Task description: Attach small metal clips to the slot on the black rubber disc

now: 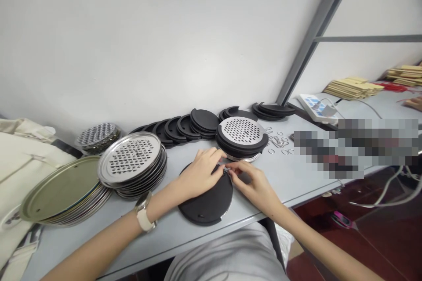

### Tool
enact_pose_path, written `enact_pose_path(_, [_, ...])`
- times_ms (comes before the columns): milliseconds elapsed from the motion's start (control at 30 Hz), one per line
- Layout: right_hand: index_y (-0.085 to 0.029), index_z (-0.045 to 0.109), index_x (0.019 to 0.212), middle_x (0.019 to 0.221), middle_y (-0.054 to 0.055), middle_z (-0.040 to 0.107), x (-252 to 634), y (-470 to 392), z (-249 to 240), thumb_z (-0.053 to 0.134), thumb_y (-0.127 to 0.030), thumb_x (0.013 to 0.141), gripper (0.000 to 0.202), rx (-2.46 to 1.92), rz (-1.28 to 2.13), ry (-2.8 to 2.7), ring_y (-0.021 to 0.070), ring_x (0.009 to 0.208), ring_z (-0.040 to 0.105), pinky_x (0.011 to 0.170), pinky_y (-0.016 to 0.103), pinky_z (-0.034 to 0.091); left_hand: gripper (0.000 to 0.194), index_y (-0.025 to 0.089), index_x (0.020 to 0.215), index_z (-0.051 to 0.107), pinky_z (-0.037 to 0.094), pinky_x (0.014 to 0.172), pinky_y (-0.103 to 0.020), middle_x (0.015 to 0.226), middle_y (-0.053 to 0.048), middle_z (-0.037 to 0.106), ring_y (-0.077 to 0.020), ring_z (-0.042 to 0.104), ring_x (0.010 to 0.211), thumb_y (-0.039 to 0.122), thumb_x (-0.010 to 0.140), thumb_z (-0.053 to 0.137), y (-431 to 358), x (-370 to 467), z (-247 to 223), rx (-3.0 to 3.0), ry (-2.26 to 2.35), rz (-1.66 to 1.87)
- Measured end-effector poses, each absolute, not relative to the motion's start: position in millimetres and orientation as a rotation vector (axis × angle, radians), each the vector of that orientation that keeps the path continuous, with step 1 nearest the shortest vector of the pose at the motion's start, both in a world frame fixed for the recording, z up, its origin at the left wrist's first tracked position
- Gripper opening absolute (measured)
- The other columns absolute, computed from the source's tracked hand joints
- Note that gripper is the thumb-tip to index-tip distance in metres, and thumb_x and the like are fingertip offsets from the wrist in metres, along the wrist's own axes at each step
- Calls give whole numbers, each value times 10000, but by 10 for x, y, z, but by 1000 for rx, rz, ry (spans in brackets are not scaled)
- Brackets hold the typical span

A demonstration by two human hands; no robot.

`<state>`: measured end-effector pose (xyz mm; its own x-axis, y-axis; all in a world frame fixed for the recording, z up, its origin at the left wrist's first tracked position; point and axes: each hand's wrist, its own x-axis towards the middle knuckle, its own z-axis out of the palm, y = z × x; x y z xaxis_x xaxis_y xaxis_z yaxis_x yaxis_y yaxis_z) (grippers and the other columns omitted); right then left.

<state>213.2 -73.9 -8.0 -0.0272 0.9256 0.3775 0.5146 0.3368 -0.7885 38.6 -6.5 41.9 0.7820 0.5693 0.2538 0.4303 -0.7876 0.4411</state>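
A round black disc (207, 204) lies on the table in front of me, with a small hole near its front edge and a bright metal rim showing at its right. My left hand (202, 173) rests across its upper part, thumb and fingers closed at the disc's far right edge. From the right, my right hand (249, 180) meets it there in a pinch. Between the fingertips of both hands shows a small metal piece (226, 170); its exact shape is too small to tell. Just behind, a perforated metal grater disc (242, 131) sits on stacked black discs.
Left stand stacks of grater plates (132, 158) and olive-green round trays (62, 191). Black notched discs (168, 129) overlap along the wall. Loose metal rings and clips (278, 142) lie to the right. Farther right are a power strip (316, 107), wooden pieces (356, 88) and another person's hand (413, 102).
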Motion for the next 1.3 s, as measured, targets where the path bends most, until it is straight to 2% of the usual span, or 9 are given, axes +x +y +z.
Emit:
enact_pose_path(100, [-197, 663, 1023, 873, 45, 640, 2137, -740, -90, 510, -207, 895, 200, -1303, 564, -1676, 166, 783, 594, 741, 286, 475, 187, 185, 940, 572, 445, 813, -288, 949, -37, 597, -164, 568, 879, 109, 904, 405, 67, 489, 291, 2435, 675, 626])
enact_pose_path(200, [-202, 661, 1033, 886, 45, 649, 2138, -744, -99, 509, -209, 896, 205, -1294, 585, -1674, 165, 788, 597, 742, 285, 475, 198, 182, 878, 590, 443, 775, -266, 877, -23, 593, -152, 568, 830, 110, 908, 408, 102, 493, 178, 2369, 684, 677])
enact_pose_path(467, [-198, 652, 994, 911, 52, 666, 2137, -726, -105, 496, -252, 913, 184, -1297, 635, -1640, 170, 795, 601, 746, 287, 470, 149, 187, 890, 639, 450, 723, -236, 873, -9, 638, -138, 592, 818, 146, 866, 498, 119, 447, 122, 2239, 676, 716])
enact_pose_path(767, [-189, 546, 790, 722, -10, 554, 2124, -739, -114, 555, -258, 874, 109, -1311, 651, -1604, 133, 680, 522, 650, 234, 426, 179, 185, 904, 658, 449, 732, -236, 912, -20, 646, -139, 595, 846, 107, 840, 511, 129, 441, 102, 2223, 639, 704])
enact_pose_path(1000, [-191, 509, 755, 704, -11, 526, 2116, -752, -68, 470, -310, 932, 217, -1336, 637, -1601, 130, 669, 496, 656, 239, 402, 180, 185, 900, 665, 450, 746, -238, 920, -25, 657, -138, 601, 854, 103, 848, 513, 133, 431, 126, 2222, 603, 703])
enact_pose_path(1100, [-190, 517, 794, 722, -8, 531, 2115, -744, -69, 470, -325, 932, 198, -1335, 675, -1606, 130, 670, 495, 647, 238, 402, 172, 186, 908, 666, 453, 759, -242, 937, -26, 670, -144, 605, 877, 110, 859, 520, 135, 428, 133, 2215, 586, 700])
enact_pose_path(1300, [-199, 475, 788, 637, -40, 464, 2074, -724, -76, 467, -317, 924, 180, -1380, 716, -1674, 115, 581, 437, 558, 229, 354, 160, 176, 900, 665, 453, 773, -234, 923, -18, 683, -139, 618, 862, 112, 872, 522, 145, 426, 131, 2170, 557, 703])
